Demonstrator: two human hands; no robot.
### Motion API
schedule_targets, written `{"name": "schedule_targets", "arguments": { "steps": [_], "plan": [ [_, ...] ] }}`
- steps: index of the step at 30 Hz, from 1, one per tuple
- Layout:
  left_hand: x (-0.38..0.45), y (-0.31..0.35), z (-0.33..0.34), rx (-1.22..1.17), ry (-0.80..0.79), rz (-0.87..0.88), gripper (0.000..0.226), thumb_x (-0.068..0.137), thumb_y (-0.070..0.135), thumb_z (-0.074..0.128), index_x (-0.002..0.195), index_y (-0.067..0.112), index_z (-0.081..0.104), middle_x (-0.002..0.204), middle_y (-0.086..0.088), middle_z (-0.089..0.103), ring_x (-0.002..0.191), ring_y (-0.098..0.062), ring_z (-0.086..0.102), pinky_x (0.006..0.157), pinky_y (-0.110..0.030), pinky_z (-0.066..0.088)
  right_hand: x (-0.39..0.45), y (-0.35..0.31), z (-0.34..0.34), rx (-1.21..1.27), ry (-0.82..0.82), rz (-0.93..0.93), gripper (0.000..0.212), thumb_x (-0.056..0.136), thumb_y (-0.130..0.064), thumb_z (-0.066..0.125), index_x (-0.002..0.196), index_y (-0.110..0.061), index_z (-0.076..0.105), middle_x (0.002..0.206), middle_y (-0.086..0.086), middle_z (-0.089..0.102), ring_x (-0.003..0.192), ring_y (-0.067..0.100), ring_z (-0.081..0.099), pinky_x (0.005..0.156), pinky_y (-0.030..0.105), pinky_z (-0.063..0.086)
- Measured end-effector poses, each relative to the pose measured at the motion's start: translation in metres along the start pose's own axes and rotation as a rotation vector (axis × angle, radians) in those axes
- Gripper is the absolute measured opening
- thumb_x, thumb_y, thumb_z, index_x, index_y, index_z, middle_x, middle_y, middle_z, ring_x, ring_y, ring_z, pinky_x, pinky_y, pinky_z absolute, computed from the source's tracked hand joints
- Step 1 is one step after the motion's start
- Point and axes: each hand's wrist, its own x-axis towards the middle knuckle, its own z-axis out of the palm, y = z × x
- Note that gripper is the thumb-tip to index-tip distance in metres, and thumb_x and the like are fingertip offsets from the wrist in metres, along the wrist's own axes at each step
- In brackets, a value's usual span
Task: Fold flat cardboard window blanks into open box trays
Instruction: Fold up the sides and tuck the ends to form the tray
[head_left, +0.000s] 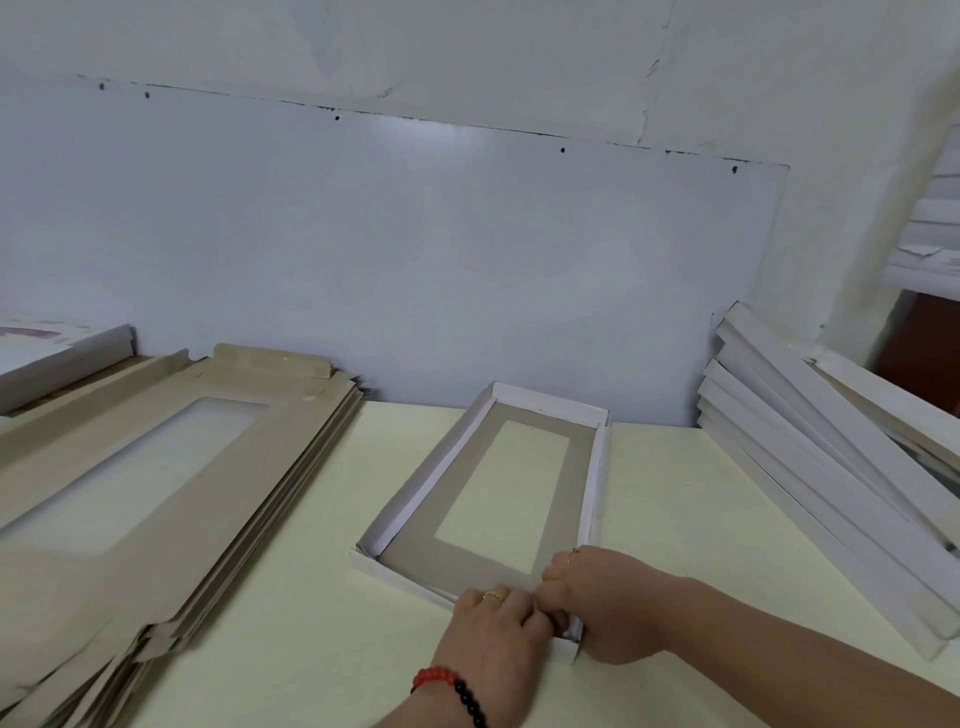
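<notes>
The pale yellow desk (291, 597) carries everything, and the half-formed window tray (493, 499) in its middle serves as the landmark. Left of the tray lies the stack of flat window blanks (171, 467), brown side up and fanned at its near end, probably so the next sheet can be drawn off without reaching far. Right of the tray, finished white trays (810, 467) lean in an overlapping row against the wall panel (415, 249), out of the working space. The tray itself sits flat on the desk, its far and side walls already standing, the window opening showing the desk through it. Only the near wall seems unfinished. At the tray's near right corner the left hand (493, 639), wearing a red and black bead bracelet (449, 691), presses down with curled fingers on the near wall, seemingly pinning it. The right hand (597, 603) pinches the corner flap there between curled fingers, apparently tucking it in to lock the corner.
</notes>
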Motion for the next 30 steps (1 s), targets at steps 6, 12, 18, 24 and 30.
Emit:
{"name": "schedule_targets", "arguments": {
  "steps": [6,12,18,24,30],
  "plan": [
    [0.004,0.000,-0.004,-0.019,-0.074,-0.035,0.031,0.040,0.038,0.077,0.069,0.035,0.067,0.063,0.013,0.055,0.058,-0.009,0.058,0.054,-0.019,0.044,-0.010,0.000,0.000,0.015,0.036,0.021,0.027,0.074,-0.009,0.051,0.095,-0.022,0.063,0.098,0.002,0.056,0.097,0.024,0.047,0.073,0.027,0.025],
    [0.011,-0.004,-0.005,-0.124,-0.227,-0.146,0.046,0.089,0.015,0.040,0.129,0.034,0.049,0.117,-0.007,0.050,0.115,-0.026,0.044,0.091,-0.039,0.032,-0.020,-0.004,0.002,0.155,0.145,0.089,0.033,0.072,-0.009,0.048,0.094,-0.024,0.068,0.104,-0.002,0.055,0.100,0.020,0.047,0.078,0.025,0.024],
    [0.023,-0.004,-0.004,-0.099,-0.329,-0.167,0.044,0.094,0.016,0.038,0.130,0.038,0.050,0.120,-0.006,0.050,0.119,-0.029,0.042,0.095,-0.042,0.032,-0.031,-0.019,0.011,0.120,0.280,0.159,0.020,0.063,-0.019,0.053,0.078,-0.029,0.062,0.082,-0.010,0.057,0.084,0.014,0.057,0.082,0.026,0.037],
    [0.024,0.001,-0.001,-0.072,-0.308,-0.152,0.037,0.095,0.017,0.036,0.129,0.026,0.048,0.127,-0.006,0.050,0.123,-0.028,0.041,0.097,-0.042,0.029,-0.033,-0.027,0.017,0.215,0.259,0.256,0.018,0.072,-0.024,0.050,0.090,-0.022,0.051,0.090,-0.009,0.056,0.094,0.010,0.048,0.100,0.019,0.018],
    [0.026,0.008,0.000,-0.117,-0.271,-0.178,0.028,0.094,0.016,0.036,0.119,0.015,0.047,0.123,-0.007,0.056,0.115,-0.027,0.048,0.091,-0.036,0.030,-0.032,-0.037,0.018,0.301,0.342,0.349,0.018,0.087,-0.038,0.050,0.088,-0.025,0.038,0.076,-0.019,0.044,0.082,0.007,0.043,0.104,0.016,0.017]
  ]
}}
